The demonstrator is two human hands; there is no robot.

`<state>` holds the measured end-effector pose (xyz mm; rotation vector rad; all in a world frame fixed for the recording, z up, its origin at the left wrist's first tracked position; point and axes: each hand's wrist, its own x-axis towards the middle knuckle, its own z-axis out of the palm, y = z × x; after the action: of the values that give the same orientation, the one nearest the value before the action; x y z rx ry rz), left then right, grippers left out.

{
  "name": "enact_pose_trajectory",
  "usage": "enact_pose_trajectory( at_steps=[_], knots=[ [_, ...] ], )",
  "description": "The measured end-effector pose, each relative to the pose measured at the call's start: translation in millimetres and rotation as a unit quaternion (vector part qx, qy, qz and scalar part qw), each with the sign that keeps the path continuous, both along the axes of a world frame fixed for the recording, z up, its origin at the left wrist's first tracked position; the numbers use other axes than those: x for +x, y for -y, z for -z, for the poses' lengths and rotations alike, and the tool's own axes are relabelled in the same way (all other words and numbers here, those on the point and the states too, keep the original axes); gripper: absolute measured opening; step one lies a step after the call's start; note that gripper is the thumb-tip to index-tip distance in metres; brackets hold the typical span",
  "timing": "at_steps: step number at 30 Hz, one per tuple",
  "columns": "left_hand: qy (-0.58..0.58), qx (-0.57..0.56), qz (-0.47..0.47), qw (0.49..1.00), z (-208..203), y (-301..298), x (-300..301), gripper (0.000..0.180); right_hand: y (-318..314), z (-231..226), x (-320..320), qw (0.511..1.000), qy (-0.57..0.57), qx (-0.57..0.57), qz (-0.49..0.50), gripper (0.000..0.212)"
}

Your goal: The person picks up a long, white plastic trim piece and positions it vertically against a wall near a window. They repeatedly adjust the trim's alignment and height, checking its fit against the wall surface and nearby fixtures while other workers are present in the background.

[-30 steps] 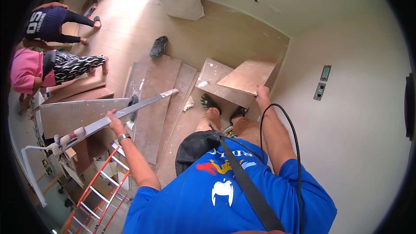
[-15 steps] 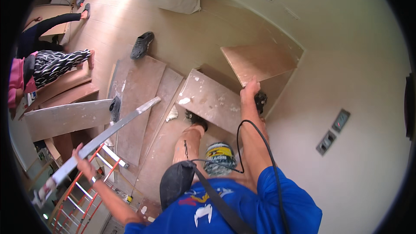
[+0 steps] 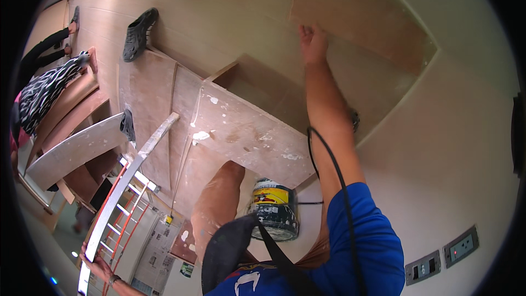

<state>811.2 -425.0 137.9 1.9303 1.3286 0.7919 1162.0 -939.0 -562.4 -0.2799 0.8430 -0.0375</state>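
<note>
My right hand reaches far forward and grips the left edge of a brown plywood board that leans by the wall corner. At the lower left, my left hand is closed around one end of a long silver metal bar. The bar runs up and to the right, and its far end rests on a paint-stained plywood sheet. A black cable loops along my right forearm.
A paint can stands by my leg. Plywood sheets cover the floor, with a black shoe beyond them. A red and white ladder and newspaper lie lower left. Other people crouch at the left. Wall sockets sit lower right.
My right hand has stayed on the board's edge while the view has dropped closer to the floor. The bar and my left hand now sit lower and further left in the picture.
</note>
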Motion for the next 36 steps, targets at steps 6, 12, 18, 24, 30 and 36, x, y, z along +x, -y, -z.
enact_pose_trajectory(
  at_steps=[6,12,18,24,30,36],
  knots=[
    [-0.081,0.021,-0.007,0.996,-10.9,12.8,10.1,0.053,28.3,35.0,40.8,0.997,0.058,-0.012,0.041,0.035],
    [-0.021,0.036,-0.04,0.998,5.8,35.7,43.2,0.053,42.7,63.6,53.5,0.999,-0.009,0.029,-0.027,0.029],
    [-0.026,0.058,-0.039,0.997,10.3,39.2,47.8,0.053,95.5,87.6,56.9,0.996,-0.073,-0.057,0.002,0.031],
    [-0.045,0.064,-0.017,0.997,2.8,28.6,37.0,0.053,120.1,88.7,32.2,0.994,-0.041,-0.093,0.032,0.027],
    [-0.069,0.057,0.012,0.996,10.1,16.1,65.5,0.052,120.4,99.2,2.1,0.993,-0.058,-0.066,0.081,0.028],
    [-0.052,0.078,-0.014,0.996,12.8,41.2,63.7,0.052,127.0,102.1,15.8,0.994,-0.045,-0.07,0.077,0.027]
  ],
)
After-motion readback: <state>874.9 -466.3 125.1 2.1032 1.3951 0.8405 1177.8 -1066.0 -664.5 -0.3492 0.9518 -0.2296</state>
